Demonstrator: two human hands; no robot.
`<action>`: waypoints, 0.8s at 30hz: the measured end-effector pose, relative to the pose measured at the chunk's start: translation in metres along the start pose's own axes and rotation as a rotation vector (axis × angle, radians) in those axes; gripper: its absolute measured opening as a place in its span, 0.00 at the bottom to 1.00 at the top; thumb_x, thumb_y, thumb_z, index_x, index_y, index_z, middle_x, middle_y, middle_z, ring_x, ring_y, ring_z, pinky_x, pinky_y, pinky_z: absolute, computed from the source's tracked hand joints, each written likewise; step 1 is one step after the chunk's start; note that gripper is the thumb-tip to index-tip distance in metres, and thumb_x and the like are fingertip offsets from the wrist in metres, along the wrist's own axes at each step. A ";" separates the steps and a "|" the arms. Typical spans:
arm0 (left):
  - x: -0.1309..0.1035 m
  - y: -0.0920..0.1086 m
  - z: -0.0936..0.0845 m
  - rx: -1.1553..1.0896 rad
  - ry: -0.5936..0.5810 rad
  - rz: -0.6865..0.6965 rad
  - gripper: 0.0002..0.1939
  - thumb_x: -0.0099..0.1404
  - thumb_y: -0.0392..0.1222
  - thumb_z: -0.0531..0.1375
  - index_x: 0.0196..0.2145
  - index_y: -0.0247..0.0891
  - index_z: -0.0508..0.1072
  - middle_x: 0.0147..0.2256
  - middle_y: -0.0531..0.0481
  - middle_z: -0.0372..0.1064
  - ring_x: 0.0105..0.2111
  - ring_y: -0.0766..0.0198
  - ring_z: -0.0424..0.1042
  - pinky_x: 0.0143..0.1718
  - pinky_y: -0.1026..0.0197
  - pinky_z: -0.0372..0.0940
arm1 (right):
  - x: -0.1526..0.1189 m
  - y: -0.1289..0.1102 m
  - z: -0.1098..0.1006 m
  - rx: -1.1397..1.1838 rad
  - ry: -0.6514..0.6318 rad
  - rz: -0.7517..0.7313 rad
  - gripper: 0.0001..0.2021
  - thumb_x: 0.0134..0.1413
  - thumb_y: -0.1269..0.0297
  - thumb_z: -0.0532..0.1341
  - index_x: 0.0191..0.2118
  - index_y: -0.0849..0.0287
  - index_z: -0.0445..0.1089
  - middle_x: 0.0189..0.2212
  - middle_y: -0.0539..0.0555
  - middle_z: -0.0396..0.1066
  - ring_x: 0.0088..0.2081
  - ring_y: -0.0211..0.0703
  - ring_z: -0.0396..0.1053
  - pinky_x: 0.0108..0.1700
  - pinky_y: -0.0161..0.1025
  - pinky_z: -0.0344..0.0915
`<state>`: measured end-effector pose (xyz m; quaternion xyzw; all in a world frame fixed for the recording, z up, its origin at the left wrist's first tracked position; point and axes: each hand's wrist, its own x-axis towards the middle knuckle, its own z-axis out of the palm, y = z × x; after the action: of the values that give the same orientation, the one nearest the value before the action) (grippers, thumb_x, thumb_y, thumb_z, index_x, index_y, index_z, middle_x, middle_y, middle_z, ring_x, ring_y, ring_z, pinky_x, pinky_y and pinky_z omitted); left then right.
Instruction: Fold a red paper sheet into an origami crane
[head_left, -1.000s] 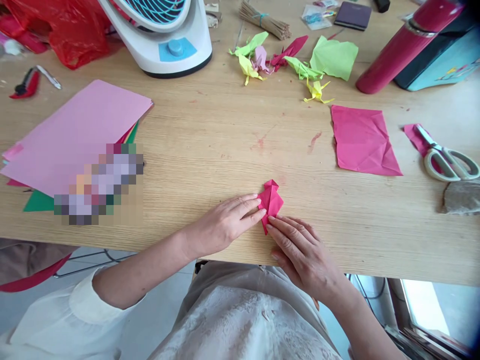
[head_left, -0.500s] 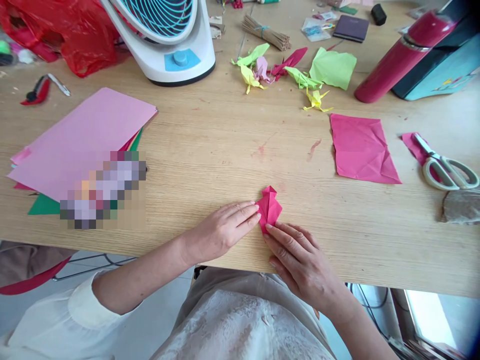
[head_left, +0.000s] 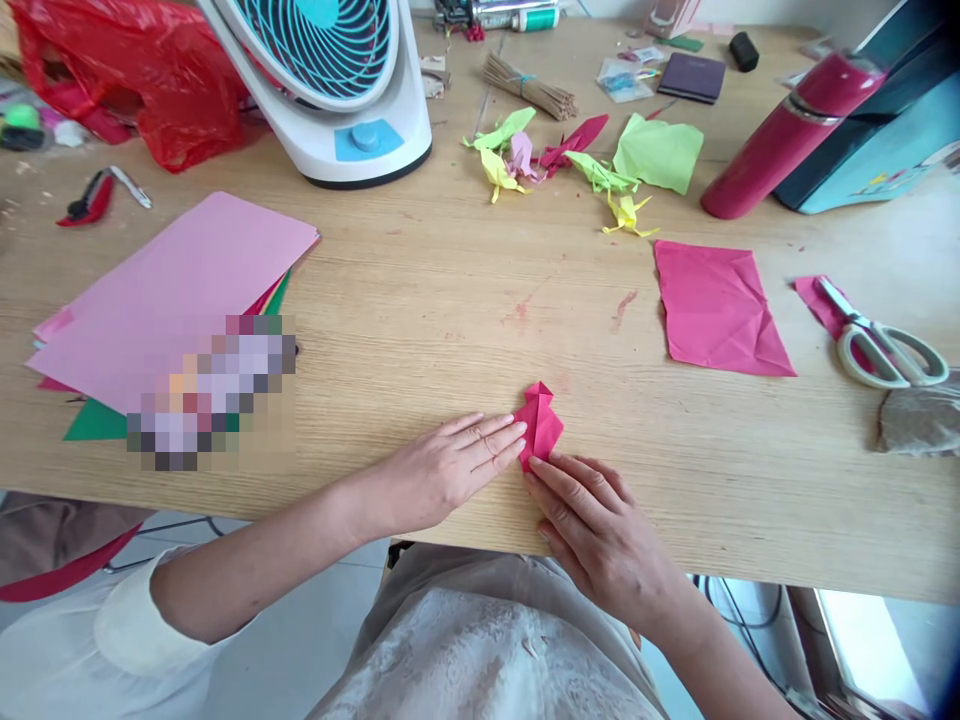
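Note:
A small piece of folded pink origami paper (head_left: 541,425) lies on the table near its front edge, with a pointed flap at the top and a crease down its middle. My left hand (head_left: 457,465) rests flat, its stretched fingertips pressing the paper's left side. From the lower right, my right hand (head_left: 596,515) has its extended fingertips on the bottom point of the paper and hides part of that end. Neither hand wraps around it. To the right is a creased pink square sheet (head_left: 720,310), apart from both hands.
Folded paper cranes (head_left: 517,160) and a light green sheet (head_left: 660,155) sit at the back. Scissors (head_left: 877,345) lie at right, beyond them a red flask (head_left: 795,135). A white fan (head_left: 360,120) and a coloured paper stack (head_left: 180,280) occupy the left.
The whole view has shifted slightly, so the table's things appear a little lower. Both hands keep their places on the pink paper, the left fingers reaching slightly further over it.

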<state>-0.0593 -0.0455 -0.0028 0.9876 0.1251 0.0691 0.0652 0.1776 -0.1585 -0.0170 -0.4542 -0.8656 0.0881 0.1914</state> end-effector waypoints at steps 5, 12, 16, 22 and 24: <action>0.003 -0.008 -0.004 -0.112 -0.011 0.020 0.27 0.71 0.27 0.48 0.66 0.30 0.58 0.65 0.35 0.60 0.68 0.55 0.54 0.69 0.47 0.54 | 0.002 0.000 0.001 0.043 -0.004 -0.003 0.22 0.67 0.71 0.54 0.65 0.66 0.61 0.61 0.64 0.66 0.63 0.54 0.61 0.60 0.55 0.66; 0.000 -0.015 0.001 -0.133 -0.019 0.021 0.25 0.74 0.33 0.50 0.67 0.33 0.57 0.66 0.39 0.58 0.68 0.56 0.55 0.68 0.47 0.55 | 0.012 -0.006 0.002 -0.051 -0.013 0.068 0.24 0.67 0.64 0.56 0.64 0.73 0.61 0.57 0.68 0.67 0.52 0.57 0.66 0.52 0.55 0.67; -0.004 -0.018 0.004 -0.090 -0.039 -0.003 0.25 0.74 0.36 0.52 0.67 0.36 0.59 0.68 0.42 0.54 0.69 0.53 0.52 0.68 0.45 0.53 | 0.013 -0.009 0.005 -0.095 0.006 0.084 0.24 0.66 0.64 0.57 0.63 0.73 0.62 0.57 0.68 0.67 0.50 0.56 0.65 0.49 0.53 0.66; -0.003 -0.014 0.002 -0.019 -0.067 -0.066 0.26 0.74 0.38 0.53 0.67 0.41 0.58 0.70 0.45 0.50 0.69 0.52 0.51 0.68 0.43 0.51 | 0.013 -0.012 0.007 -0.150 0.042 0.061 0.21 0.67 0.65 0.55 0.60 0.74 0.65 0.57 0.68 0.69 0.51 0.56 0.66 0.49 0.51 0.65; -0.003 -0.011 0.001 -0.002 -0.077 -0.085 0.26 0.74 0.38 0.55 0.67 0.41 0.58 0.69 0.45 0.51 0.69 0.51 0.51 0.68 0.42 0.50 | 0.013 -0.014 0.007 -0.150 0.043 0.051 0.21 0.67 0.66 0.55 0.59 0.74 0.66 0.58 0.67 0.69 0.53 0.55 0.66 0.50 0.50 0.65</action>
<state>-0.0642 -0.0357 -0.0053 0.9832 0.1644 0.0286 0.0736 0.1579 -0.1558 -0.0160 -0.4909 -0.8536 0.0181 0.1732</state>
